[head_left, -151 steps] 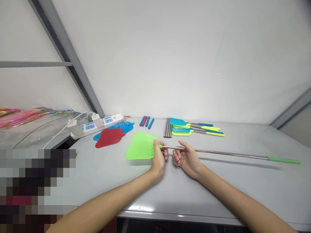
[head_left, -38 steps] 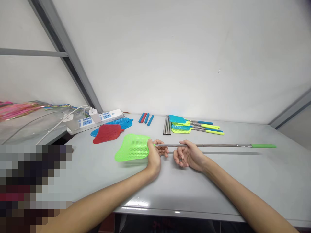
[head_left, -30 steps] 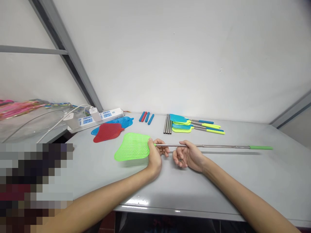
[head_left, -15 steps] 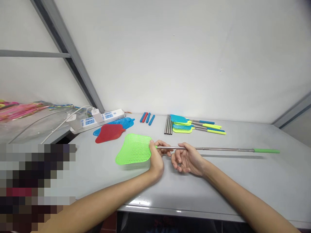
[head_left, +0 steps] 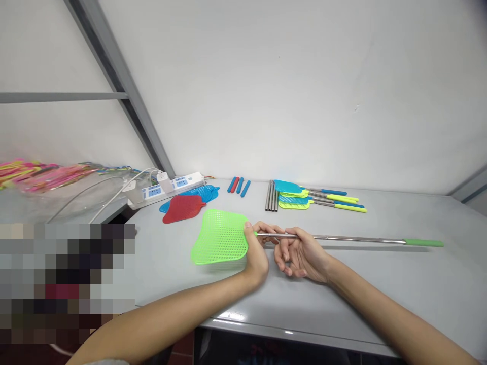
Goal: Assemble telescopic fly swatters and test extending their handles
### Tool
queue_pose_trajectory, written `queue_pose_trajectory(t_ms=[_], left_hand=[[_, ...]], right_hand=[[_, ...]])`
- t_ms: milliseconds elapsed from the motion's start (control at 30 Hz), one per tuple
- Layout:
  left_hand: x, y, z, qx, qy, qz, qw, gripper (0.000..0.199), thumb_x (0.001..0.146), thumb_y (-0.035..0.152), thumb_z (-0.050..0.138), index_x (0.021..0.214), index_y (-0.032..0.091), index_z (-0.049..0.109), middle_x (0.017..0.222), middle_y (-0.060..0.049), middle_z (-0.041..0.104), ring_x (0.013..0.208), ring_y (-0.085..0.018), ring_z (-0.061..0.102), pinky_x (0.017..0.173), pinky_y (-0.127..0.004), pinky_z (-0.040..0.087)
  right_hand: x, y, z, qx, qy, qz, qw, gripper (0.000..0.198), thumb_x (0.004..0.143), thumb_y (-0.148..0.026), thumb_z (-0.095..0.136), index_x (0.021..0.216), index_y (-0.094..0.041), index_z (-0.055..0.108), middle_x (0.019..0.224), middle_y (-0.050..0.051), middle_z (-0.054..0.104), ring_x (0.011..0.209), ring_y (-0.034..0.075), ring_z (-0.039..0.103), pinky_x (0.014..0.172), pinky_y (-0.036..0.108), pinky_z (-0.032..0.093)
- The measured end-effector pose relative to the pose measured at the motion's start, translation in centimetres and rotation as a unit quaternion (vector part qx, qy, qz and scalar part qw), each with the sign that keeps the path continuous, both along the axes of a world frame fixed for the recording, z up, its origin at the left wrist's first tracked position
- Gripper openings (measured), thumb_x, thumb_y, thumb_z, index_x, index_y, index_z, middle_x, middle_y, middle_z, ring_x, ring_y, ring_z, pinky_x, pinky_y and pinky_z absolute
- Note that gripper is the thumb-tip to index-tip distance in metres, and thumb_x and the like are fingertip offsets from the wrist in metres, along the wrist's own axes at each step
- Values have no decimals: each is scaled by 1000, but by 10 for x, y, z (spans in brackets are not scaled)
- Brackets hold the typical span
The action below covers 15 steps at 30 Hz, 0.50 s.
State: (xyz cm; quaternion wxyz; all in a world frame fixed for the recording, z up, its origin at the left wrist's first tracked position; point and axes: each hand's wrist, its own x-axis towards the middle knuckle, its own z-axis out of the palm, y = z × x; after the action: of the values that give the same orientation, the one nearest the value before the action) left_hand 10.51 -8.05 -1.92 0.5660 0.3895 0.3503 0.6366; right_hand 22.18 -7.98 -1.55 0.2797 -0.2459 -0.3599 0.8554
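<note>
Over the table, left hand pinching green swatter neck, right hand pinching rod. My hands have moved closer together; rod looks shorter, so I'm probably telescoping it.

Your left forearm and right forearm converge from below; your left hand, wrist bent, grips with thumb raised; your right hand turns palm upward, lower fingers loosely curled; the fingertips lie close together.
</note>
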Motion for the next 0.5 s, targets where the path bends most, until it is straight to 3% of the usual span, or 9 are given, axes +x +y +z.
queue_pose_trajectory(t_ms=[333, 500], left_hand=[[2, -1, -3, -31, 33, -31, 998, 51, 79, 48, 13, 56, 17, 45, 78, -6, 62, 64, -14, 56, 60, -26, 41], [2, -2, -1, -32, 24, -50, 998, 52, 79, 48, 12, 57, 17, 47, 77, -6, 62, 63, -14, 56, 60, -27, 42]], right_hand=[[-4, -2, 3, 0, -15, -16, 1000, 46, 76, -44, 27, 51, -12, 48, 55, 8, 56, 40, 11, 50, 25, 13, 18], [-8, -4, 3, 9, -10, -17, 1000, 47, 76, -43, 26, 49, -12, 47, 54, 8, 56, 39, 12, 50, 24, 14, 19]])
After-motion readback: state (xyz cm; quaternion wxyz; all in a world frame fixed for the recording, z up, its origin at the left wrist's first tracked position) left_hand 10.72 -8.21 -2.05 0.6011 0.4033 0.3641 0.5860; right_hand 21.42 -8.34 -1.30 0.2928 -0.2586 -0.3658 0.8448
